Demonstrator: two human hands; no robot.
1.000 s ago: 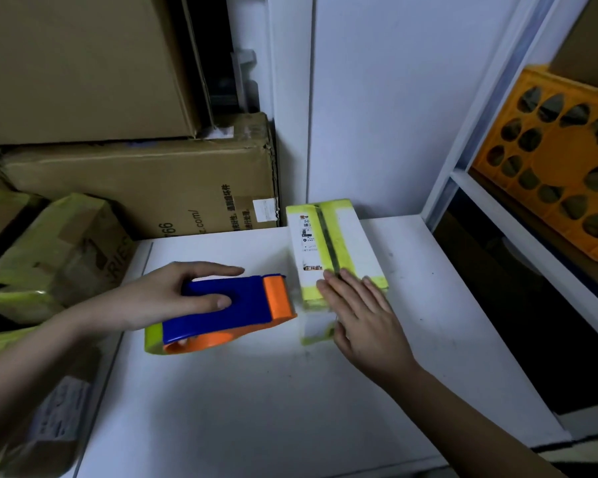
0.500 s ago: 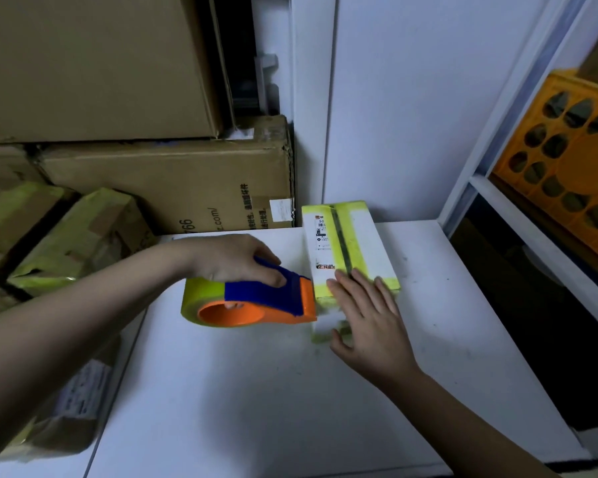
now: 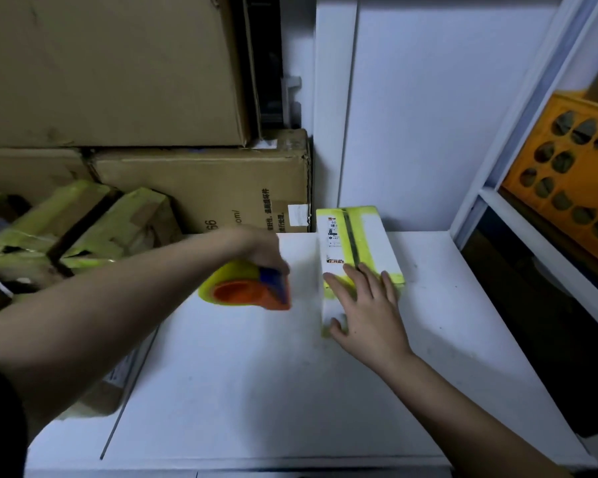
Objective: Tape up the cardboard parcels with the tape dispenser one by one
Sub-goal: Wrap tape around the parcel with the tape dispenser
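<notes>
A small parcel (image 3: 366,236), white with yellow tape bands and a printed label, lies on the white table (image 3: 256,391) near the back wall. My right hand (image 3: 366,305) rests flat on its near end, fingers straight, thumb against the front face. My left hand (image 3: 263,250) grips from above the blue handle of the tape dispenser (image 3: 249,288), which has an orange body and a yellow tape roll. The dispenser is blurred and sits just left of the parcel, apart from it.
Large brown cardboard boxes (image 3: 204,188) are stacked at the back left. Several crumpled parcels wrapped in yellow tape (image 3: 83,229) lie at the left. A white shelf frame (image 3: 518,167) stands at the right with an orange crate (image 3: 573,174) on it.
My left hand has taken the dispenser from above and turned it, carrying it toward the parcel's left side. My right hand has stayed on the parcel's near end.
</notes>
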